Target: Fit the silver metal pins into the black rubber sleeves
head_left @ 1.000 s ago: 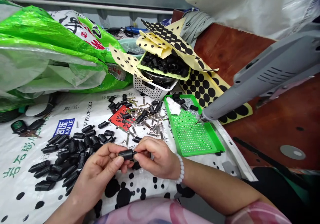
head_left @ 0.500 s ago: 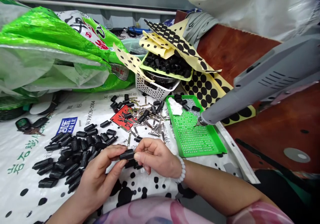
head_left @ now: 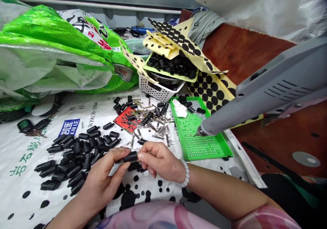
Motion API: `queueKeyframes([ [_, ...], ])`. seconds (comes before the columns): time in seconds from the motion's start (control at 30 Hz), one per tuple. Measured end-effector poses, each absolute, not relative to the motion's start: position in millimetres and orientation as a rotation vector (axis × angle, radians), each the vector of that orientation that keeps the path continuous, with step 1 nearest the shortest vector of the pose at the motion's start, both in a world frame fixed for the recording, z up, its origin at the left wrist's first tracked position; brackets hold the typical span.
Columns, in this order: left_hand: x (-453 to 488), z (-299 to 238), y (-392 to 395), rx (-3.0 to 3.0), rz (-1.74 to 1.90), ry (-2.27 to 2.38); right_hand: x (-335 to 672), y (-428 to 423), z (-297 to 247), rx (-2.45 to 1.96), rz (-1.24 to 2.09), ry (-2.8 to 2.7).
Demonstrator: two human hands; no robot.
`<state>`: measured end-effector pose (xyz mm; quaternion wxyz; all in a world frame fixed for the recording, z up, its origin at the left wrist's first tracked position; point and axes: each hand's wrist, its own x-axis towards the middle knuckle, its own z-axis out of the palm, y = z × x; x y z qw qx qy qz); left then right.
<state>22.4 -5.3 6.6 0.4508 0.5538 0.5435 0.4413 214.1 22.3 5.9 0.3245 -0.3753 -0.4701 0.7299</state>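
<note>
left hand (head_left: 102, 178) and right hand (head_left: 159, 161) pinch a black sleeve (head_left: 130, 156) above a printed white sheet (head_left: 17, 184), near a green perforated tray (head_left: 199, 147).

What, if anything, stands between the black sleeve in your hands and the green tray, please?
My right hand, pinching the black sleeve, sits on the side towards the green tray. Beyond it, only the nozzle of the grey power tool hangs over the tray.
</note>
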Motion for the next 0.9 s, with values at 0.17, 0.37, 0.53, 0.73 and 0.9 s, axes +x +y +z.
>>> queueKeyframes([
  [0.17,28.3,12.7,-6.0,1.156,1.11,1.266,214.0,21.8,11.5,-0.949,2.045,-1.165],
  [0.37,50.0,19.4,-0.4,0.746,1.062,0.859,219.3,19.9,20.2,-0.828,1.414,-1.482],
  [0.53,63.5,19.2,0.9,0.497,1.021,0.835,221.6,22.9,16.8,-0.777,0.866,-1.698],
  [0.73,58.7,21.4,-1.6,0.916,0.955,1.109,222.1,25.2,14.7,-0.762,0.78,-1.748],
  [0.9,49.7,34.7,1.8,1.677,1.22,1.394,223.5,27.7,15.9,-0.836,0.599,-1.933],
])
